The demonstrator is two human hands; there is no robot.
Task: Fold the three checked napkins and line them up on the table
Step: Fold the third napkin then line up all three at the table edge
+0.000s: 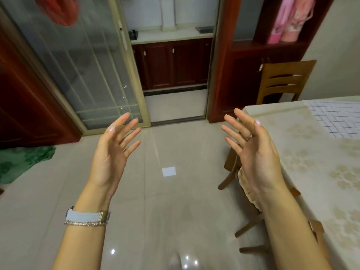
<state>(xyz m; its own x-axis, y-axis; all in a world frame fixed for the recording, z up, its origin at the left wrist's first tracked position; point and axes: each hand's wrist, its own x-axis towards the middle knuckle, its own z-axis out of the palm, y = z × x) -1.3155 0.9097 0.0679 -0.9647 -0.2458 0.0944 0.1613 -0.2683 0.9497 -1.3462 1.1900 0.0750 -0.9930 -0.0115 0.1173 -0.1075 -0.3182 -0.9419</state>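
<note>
My left hand [113, 152] and my right hand [253, 149] are raised over the tiled floor, palms facing each other, fingers spread and straight, holding nothing. A white napkin with dark checks [337, 119] lies flat on the table [303, 152] at the right edge of the view, partly cut off by the frame. My right hand is to the left of the table's edge, apart from the napkin. Only this one napkin shows.
A wooden chair with a cushion [247, 184] is tucked at the table's near-left side, under my right forearm. Another chair [282, 80] stands beyond the table. A glass sliding door [78, 71] and a green cloth [21, 160] are at left. A small white paper [169, 171] lies on the floor.
</note>
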